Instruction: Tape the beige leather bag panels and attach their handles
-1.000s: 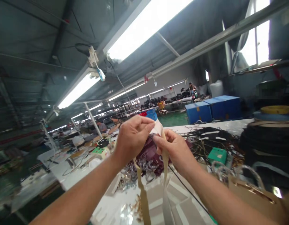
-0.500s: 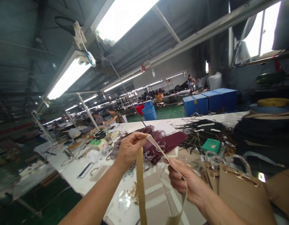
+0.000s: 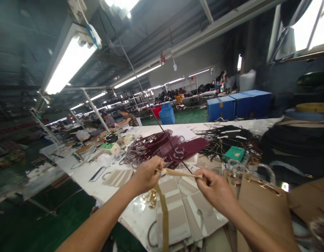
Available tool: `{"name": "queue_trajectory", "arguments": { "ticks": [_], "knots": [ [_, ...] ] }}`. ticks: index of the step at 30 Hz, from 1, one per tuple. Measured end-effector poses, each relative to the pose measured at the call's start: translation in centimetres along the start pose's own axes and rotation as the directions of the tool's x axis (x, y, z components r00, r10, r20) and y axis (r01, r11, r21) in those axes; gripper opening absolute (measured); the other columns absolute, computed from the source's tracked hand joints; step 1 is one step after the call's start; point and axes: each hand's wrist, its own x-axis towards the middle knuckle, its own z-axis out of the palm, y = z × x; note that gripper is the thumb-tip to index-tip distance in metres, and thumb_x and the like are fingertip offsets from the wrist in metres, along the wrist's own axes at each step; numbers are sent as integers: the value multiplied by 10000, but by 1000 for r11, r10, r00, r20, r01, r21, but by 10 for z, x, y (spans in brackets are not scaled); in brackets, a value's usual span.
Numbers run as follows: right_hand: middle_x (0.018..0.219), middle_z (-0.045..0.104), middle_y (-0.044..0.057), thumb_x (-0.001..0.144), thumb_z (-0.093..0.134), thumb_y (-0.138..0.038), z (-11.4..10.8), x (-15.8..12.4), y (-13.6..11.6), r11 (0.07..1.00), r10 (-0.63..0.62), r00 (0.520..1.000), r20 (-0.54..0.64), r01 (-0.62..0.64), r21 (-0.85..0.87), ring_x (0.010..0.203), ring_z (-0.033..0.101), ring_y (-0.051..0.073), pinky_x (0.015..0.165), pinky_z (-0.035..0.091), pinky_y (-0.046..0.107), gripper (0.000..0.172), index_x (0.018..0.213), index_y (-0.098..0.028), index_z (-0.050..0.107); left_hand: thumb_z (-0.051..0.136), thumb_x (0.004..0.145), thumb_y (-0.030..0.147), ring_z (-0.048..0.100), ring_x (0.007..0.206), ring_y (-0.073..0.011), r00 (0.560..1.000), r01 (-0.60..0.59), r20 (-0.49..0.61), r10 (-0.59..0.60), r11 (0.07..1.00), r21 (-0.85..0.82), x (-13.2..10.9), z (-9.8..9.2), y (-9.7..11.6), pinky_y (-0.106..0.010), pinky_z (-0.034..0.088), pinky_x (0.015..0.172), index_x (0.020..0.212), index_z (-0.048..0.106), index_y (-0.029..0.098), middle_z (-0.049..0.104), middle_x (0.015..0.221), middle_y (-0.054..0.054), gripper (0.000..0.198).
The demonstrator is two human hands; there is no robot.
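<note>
A tan strip of tape (image 3: 180, 173) runs between my two hands above the table. My left hand (image 3: 150, 172) is closed on it, and a long tail of the tape hangs down from there past the bottom edge. My right hand (image 3: 212, 185) pinches the strip further right. Under the hands lie flat beige pieces with pale bands (image 3: 174, 213), overlapping on the table. Small gold metal parts (image 3: 150, 198) in clear plastic sit left of the hanging tail.
Maroon pieces with ring handles (image 3: 154, 145) are heaped behind my hands. Tan bags (image 3: 264, 210) stand at right, near a green box (image 3: 234, 154) and dark cords (image 3: 217, 138). A thin dark rod (image 3: 156, 120) slants down toward the table (image 3: 99, 187). Co-workers sit further back.
Both hands have come lower, and the right hand has moved a little to the right. The stretch of tape between them is now nearly level. The view has tilted downward.
</note>
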Motion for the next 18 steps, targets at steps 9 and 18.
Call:
{"name": "queue_trajectory", "arguments": {
  "ticks": [9, 18],
  "knots": [
    [589, 619, -50, 905, 574, -233, 11, -20, 0, 905, -372, 894, -249, 290, -310, 484, 559, 102, 565, 375, 233, 192, 985, -242, 748, 771, 739, 399, 540, 592, -132, 863, 493, 189, -468, 699, -519, -28, 32, 12, -250, 406, 594, 866, 567, 203, 579, 648, 63, 310],
    [642, 671, 2, 934, 539, -156, 56, -67, -13, 852, -470, 881, 47, 467, -236, 565, 620, 155, 595, 350, 270, 173, 969, -241, 686, 667, 852, 463, 586, 551, -133, 735, 428, -24, -678, 491, -758, -32, 78, 30, -247, 471, 577, 814, 648, 159, 621, 604, 17, 307]
  ]
}}
